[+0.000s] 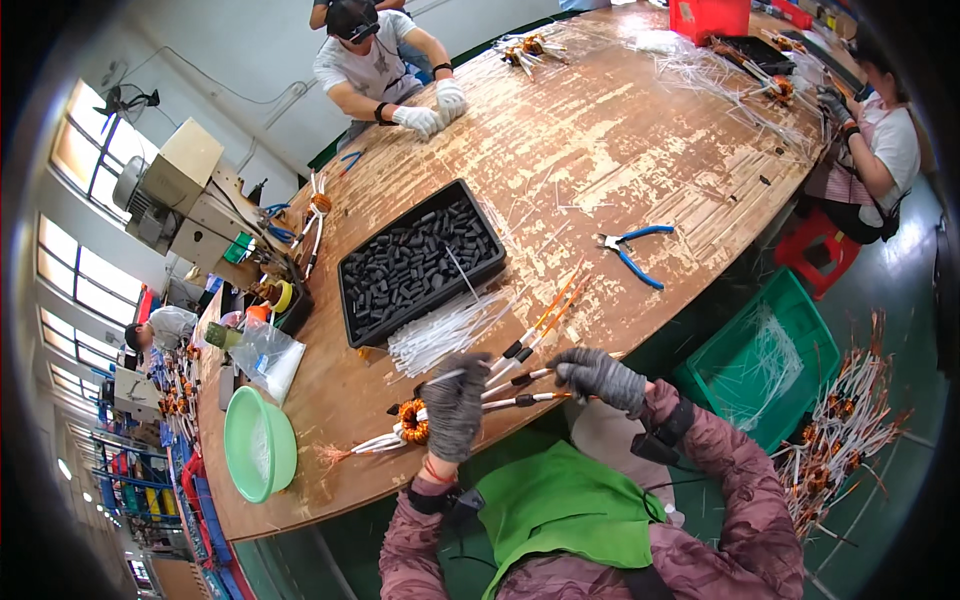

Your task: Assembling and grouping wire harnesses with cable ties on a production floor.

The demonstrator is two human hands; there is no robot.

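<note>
Your long, scuffed brown wooden counter runs from the lower left of the frame to the upper right and carries nearly everything. Past its near edge, at the right of the frame, a green plastic crate sits on the floor with thin white strands inside. Near the centre of the counter lies a black rectangular tray filled with small black cylindrical pieces. At the lower left stands a round pale green plastic bowl, close to the counter's edge. Just below the tray is a loose bundle of white plastic sleeves. Right of centre rest blue-handled pliers, well apart from your hands.

Your left hand, in a grey knit glove, closes its grip over the copper-wound ring coil at the lower centre of the frame, against the counter's near edge; the coil's white-sleeved leads fan out to the left. Your right hand, also grey-gloved, pinches the far ends of the coil's long leads, which carry white, black and orange sleeves and stretch between both hands.

At the top of the frame another person's white-gloved hands rest on the counter.
</note>
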